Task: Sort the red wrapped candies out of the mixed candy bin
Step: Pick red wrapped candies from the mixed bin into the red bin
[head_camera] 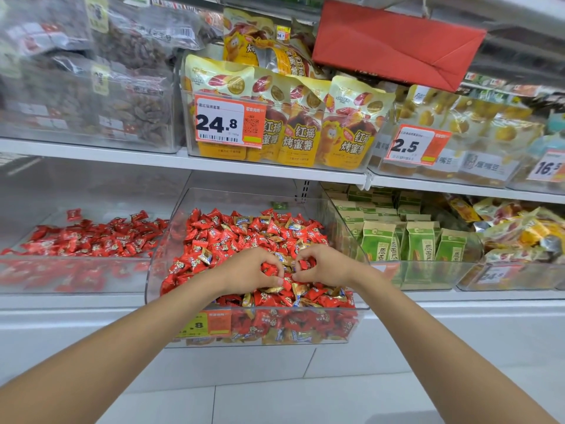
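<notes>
A clear plastic bin (171,237) on the lower shelf holds a heap of red wrapped candies (220,240) mixed with gold wrapped candies (205,257). Both my hands are inside it, near the front of the heap. My left hand (247,270) has its fingers curled round red candies. My right hand (324,266) sits close beside it, thumb and fingers curled and gripping red candies too. The fingertips of the two hands nearly meet over the pile.
To the left stands a second clear bin (76,273) holding only red candies (91,237). Green packets (419,243) fill the bin on the right. Yellow snack bags (299,130) and price tags (227,122) line the shelf above. White floor lies below.
</notes>
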Action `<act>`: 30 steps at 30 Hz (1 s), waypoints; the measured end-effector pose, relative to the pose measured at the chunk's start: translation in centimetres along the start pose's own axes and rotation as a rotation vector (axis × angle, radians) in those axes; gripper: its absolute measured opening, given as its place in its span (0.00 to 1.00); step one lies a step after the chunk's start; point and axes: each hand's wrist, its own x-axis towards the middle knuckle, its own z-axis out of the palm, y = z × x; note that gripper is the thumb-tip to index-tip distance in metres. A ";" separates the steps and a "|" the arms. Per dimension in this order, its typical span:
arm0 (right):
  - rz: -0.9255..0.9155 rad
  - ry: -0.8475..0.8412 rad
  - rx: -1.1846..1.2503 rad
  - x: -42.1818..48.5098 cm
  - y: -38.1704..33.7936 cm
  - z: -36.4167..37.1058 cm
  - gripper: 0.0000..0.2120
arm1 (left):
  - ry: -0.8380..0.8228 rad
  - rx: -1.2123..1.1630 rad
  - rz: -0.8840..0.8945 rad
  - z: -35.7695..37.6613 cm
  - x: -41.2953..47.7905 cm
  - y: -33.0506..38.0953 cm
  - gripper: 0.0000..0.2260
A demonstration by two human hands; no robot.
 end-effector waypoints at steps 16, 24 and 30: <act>-0.032 0.243 0.330 -1.7 -3.3 -0.9 0.08 | 0.291 -0.074 -0.010 -5.2 -3.9 -0.6 0.04; -0.101 0.215 0.403 1.2 -11.6 0.9 0.02 | 0.467 0.002 -0.084 -13.3 -10.1 -4.8 0.06; -0.238 0.246 0.415 8.0 -19.4 4.8 0.02 | 0.623 0.043 -0.188 -18.0 -14.5 -12.6 0.07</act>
